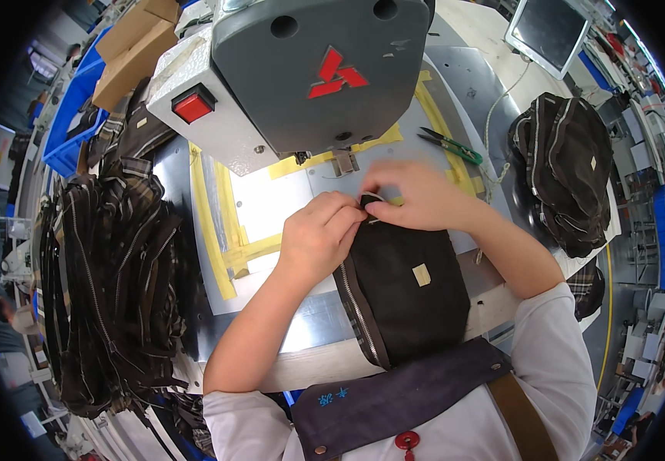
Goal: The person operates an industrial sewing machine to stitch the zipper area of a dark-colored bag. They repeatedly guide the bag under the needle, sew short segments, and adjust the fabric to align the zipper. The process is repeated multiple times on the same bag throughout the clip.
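- Two grips, left hand (315,234) and right hand (418,197), are pinching one dark pouch (398,307) by its top edge.
- The pouch is lying at 5 o'clock from them.
- One pair of snips (460,149) is resting at 2 o'clock.
- One sewing machine (302,92) is standing at 11 o'clock.

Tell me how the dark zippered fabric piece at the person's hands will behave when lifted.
The dark zippered fabric piece will probably sag: similar dark pieces heaped at left lie in limp folds. The zipper along its left edge may keep that side somewhat stiffer. Rolling seems unlikely, given its broad, flattish shape.
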Tool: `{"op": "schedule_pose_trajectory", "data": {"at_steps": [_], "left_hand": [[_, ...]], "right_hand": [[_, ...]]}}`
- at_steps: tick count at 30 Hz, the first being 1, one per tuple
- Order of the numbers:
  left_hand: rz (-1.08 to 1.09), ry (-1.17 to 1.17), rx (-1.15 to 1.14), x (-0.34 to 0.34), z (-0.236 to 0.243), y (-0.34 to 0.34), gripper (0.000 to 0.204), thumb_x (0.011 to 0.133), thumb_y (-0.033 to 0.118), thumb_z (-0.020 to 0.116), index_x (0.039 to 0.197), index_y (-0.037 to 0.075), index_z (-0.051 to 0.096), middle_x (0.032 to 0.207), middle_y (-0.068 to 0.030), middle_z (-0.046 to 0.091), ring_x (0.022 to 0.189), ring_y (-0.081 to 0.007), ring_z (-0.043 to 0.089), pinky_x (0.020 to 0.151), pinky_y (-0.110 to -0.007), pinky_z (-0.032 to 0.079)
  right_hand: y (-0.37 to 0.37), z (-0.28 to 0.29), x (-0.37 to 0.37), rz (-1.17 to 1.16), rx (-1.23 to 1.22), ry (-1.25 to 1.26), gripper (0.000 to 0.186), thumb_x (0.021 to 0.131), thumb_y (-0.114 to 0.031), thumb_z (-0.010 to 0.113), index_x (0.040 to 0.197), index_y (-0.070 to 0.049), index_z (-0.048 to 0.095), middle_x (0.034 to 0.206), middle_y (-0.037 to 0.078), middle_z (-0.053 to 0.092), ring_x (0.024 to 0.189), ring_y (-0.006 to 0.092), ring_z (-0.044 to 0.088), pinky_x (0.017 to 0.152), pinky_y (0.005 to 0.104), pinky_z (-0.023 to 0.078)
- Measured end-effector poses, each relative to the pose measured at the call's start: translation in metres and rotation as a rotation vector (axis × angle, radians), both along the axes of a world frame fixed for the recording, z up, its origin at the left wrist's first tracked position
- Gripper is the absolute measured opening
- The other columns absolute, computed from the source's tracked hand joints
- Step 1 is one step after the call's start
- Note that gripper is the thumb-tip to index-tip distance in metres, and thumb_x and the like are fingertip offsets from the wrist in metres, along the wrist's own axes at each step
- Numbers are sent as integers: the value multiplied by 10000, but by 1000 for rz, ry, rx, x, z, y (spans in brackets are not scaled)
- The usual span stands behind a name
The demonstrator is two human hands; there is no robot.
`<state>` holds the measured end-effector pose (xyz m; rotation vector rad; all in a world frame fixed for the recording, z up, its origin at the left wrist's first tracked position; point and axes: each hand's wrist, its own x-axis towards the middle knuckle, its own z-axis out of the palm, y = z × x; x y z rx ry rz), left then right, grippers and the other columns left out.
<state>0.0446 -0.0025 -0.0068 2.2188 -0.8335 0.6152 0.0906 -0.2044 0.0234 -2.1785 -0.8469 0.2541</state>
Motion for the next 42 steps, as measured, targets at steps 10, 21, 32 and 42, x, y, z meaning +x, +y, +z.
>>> {"op": "schedule_pose_trajectory", "data": {"at_steps": [10, 21, 32, 42], "left_hand": [[20, -50, 43, -5, 0, -4, 196, 660, -10, 754, 784, 74, 629, 788, -55, 607, 710, -232, 617, 579, -333, 513], [132, 112, -144, -4, -4, 5, 328, 594, -85, 757, 835, 63, 592, 848, -65, 563, 735, -250, 611, 593, -348, 511], [26, -3, -114, 1, -3, 8, 323, 580, -62, 772, 816, 56, 586, 834, -60, 608, 730, -236, 626, 580, -325, 518], [2, -15, -72, 1, -4, 7, 330, 623, -27, 772, 856, 55, 554, 841, -56, 661, 726, -243, 654, 587, -335, 532]], "right_hand": [[8, -14, -6, 30, 41, -391, 91, 790, -143, 665, 822, -59, 675, 815, 88, 620, 831, 285, 593, 791, 398, 468], [8, -15, -20, 24, 161, -800, 155, 699, -98, 760, 832, -76, 682, 844, 23, 619, 794, 199, 590, 831, 374, 486], [12, -14, -22, -72, 195, -634, 127, 751, -97, 731, 845, -92, 646, 791, 25, 629, 750, 223, 592, 884, 415, 464], [10, -15, -19, -45, 241, -494, 105, 764, -86, 710, 823, -77, 623, 783, 43, 612, 742, 250, 578, 844, 397, 452]]}}
